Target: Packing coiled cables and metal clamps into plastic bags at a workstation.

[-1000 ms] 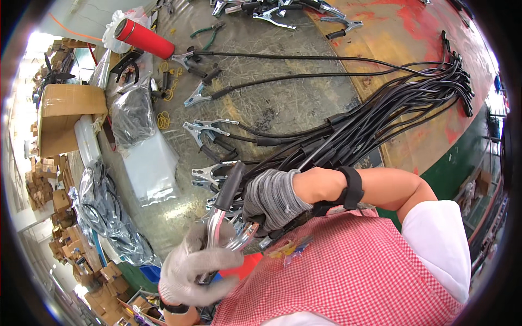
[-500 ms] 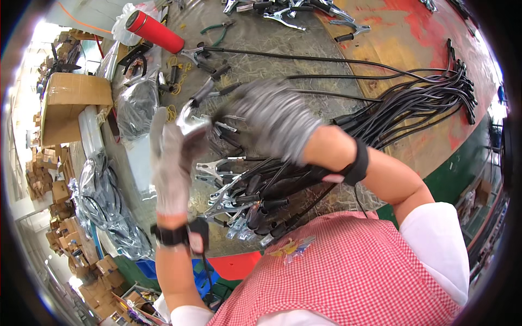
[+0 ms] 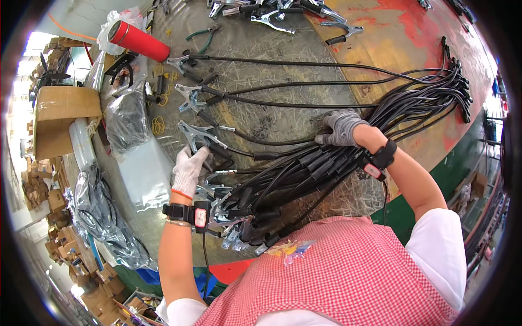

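Observation:
My left hand (image 3: 190,165), in a pale work glove, is closed at the black grip of a silver spring clamp (image 3: 193,132) whose jaws point left. My right hand (image 3: 343,127), in a grey glove, curls round a black cable (image 3: 299,142) to the right, its fingertips partly hidden. Just beyond the left hand, another silver clamp (image 3: 190,98) lies on the table with its cable stretched rightward. Farther back is a third clamp (image 3: 178,63) on its own cable. A thick heap of black cables (image 3: 293,182) with clamps at its left end lies in front of me.
A red bottle (image 3: 138,41) lies at the back left, near green-handled pliers (image 3: 204,38). Clear plastic bags (image 3: 144,174) are on the left, beside a cardboard box (image 3: 68,119). More clamps (image 3: 272,19) are piled at the far edge. Cable ends (image 3: 459,87) bunch at the right.
My right hand has moved right, away from the clamps, and onto the cable. My left hand has come down and nearer to me. A clamp near the hands now lies in plain sight on the table.

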`<state>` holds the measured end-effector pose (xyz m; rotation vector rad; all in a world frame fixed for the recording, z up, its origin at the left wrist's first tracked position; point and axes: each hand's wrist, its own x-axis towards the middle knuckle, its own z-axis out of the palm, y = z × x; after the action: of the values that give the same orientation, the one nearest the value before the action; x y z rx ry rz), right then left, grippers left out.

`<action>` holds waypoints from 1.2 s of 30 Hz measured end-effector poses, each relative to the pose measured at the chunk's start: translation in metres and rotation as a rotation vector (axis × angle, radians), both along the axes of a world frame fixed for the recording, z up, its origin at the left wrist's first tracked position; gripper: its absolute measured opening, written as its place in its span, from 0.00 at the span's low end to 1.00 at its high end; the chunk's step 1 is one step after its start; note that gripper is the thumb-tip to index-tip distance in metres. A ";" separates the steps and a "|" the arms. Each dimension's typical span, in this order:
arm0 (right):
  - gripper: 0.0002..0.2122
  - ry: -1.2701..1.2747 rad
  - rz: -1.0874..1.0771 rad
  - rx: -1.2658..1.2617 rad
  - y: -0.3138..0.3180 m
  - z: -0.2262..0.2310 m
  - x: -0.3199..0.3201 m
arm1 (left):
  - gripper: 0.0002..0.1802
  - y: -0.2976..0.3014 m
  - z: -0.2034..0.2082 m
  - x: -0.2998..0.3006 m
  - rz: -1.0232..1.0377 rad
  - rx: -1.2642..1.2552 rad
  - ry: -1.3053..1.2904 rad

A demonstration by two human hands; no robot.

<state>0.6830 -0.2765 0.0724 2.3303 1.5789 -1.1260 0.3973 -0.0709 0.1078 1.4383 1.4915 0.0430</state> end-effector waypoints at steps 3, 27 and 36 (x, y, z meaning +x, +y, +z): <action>0.29 0.145 0.043 -0.155 0.009 0.002 0.001 | 0.14 0.003 -0.017 -0.026 -0.029 -0.007 -0.174; 0.11 0.562 -0.356 1.131 0.020 0.029 -0.138 | 0.34 -0.058 0.078 -0.054 0.063 0.073 -0.572; 0.09 0.334 0.251 1.092 0.007 0.012 -0.144 | 0.44 -0.078 0.080 -0.040 0.176 -0.239 -0.811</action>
<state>0.5385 -0.2695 0.0843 2.3416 3.0956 -0.6659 0.3572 -0.1485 0.1875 0.9169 0.8995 0.4821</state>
